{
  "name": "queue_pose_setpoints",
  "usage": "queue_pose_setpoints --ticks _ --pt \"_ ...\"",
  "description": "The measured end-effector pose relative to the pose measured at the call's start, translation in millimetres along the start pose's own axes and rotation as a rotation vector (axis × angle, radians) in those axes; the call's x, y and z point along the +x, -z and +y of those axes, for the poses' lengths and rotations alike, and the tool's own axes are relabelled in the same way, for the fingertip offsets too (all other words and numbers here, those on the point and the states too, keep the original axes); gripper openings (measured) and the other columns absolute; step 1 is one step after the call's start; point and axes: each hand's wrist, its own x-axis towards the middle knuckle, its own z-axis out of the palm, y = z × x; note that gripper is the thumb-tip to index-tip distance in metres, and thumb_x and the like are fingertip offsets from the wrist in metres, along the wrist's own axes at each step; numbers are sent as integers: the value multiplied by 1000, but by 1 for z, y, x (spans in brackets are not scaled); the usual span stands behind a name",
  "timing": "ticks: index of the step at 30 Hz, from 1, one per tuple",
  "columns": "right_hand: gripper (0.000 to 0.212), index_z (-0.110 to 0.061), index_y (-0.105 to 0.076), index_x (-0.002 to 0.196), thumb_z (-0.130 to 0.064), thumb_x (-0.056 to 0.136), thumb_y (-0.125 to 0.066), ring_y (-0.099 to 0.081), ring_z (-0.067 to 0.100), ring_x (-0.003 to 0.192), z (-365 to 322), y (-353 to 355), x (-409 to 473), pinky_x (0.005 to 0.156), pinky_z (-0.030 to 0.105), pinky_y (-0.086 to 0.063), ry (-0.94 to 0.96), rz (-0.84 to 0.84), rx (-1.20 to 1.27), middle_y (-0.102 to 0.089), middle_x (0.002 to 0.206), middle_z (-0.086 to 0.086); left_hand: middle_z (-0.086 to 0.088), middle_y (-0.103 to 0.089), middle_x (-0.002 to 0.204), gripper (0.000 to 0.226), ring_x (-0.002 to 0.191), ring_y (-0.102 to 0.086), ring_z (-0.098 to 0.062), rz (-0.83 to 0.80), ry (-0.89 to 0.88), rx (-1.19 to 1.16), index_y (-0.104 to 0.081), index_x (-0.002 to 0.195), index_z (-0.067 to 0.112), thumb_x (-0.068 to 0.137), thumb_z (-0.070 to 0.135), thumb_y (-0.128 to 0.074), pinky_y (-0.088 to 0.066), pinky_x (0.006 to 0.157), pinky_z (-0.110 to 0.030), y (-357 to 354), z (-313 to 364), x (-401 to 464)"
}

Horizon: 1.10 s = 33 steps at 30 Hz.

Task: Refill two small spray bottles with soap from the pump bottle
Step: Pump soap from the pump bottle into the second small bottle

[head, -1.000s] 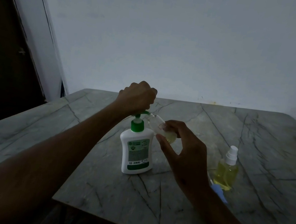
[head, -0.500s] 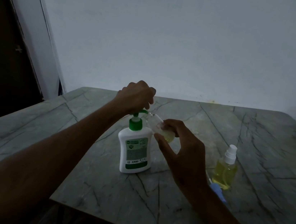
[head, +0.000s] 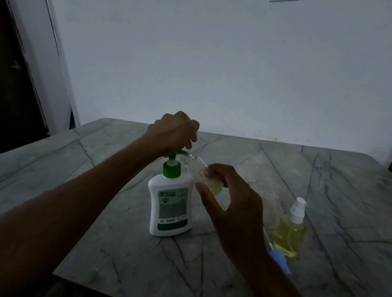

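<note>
A white pump bottle (head: 171,205) with a green pump head stands upright on the marble table (head: 334,191). My left hand (head: 174,133) rests closed on top of the pump head. My right hand (head: 232,203) holds a small clear spray bottle (head: 202,174), uncapped and tilted, its mouth right at the pump spout. A little yellowish liquid sits in its low end. A second small spray bottle (head: 290,229), filled with yellow liquid and capped with a white sprayer, stands upright to the right.
A blue object (head: 280,259) lies on the table behind my right wrist, partly hidden. The table's near edge (head: 120,295) runs just below my forearms. A dark door (head: 7,61) is at the left; a white wall stands behind the table.
The pump head has risen a little under my left hand. Both hands and the bottles stay in nearly the same places.
</note>
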Motion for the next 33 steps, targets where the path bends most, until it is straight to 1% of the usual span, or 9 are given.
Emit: queue_pose_setpoints --ticks 4,9,13,20,23,26,33 --pt "40 -23 -62 124 -53 97 -58 -63 0 100 0 0 0 87 35 -58 -4 -3 19 -68 113 -13 -19 -76 115 25 107 -74 -33 -22 -9 16 -69 120 -6 107 3 -49 -58 102 -53 -5 -4 1" --pt "40 -24 -61 125 -53 97 -58 -64 1 101 0 0 0 86 36 -58 -2 -8 14 -69 115 -11 -19 -76 116 27 110 -73 -34 -20 20 -15 -69 121 -6 108 5 -47 -56 104 -54 -3 1 -4" --pt "42 -22 -62 125 -53 97 -58 -65 3 102 0 -1 0 87 38 -59 4 -6 19 -70 116 -9 -11 -78 106 32 103 -74 -29 35 61 -87 -73 110 1 108 13 -44 -57 101 -54 1 2 -3" --pt "39 -23 -63 123 -52 97 -59 -64 2 100 -2 1 0 86 38 -58 -8 -3 37 -69 113 -11 -17 -77 113 29 108 -73 -33 5 41 -76 -71 116 -5 107 6 -46 -56 102 -55 -3 3 -10" --pt "38 -23 -63 124 -51 97 -60 -63 1 101 -1 1 0 87 38 -57 -7 -4 38 -69 113 -13 -12 -78 107 31 105 -73 -30 34 65 -99 -74 110 0 106 12 -45 -55 102 -55 -1 4 -10" --pt "39 -22 -63 123 -50 96 -60 -64 3 100 -2 1 0 86 38 -58 3 3 32 -70 113 -11 -7 -79 101 32 103 -73 -28 52 89 -129 -75 105 4 104 15 -45 -55 103 -54 3 6 -8" --pt "39 -21 -62 123 -51 97 -60 -63 0 99 -1 -2 -1 86 38 -58 5 -11 23 -69 112 -11 -9 -79 100 33 102 -74 -28 52 78 -128 -75 105 2 105 12 -44 -57 101 -54 -3 2 -7"
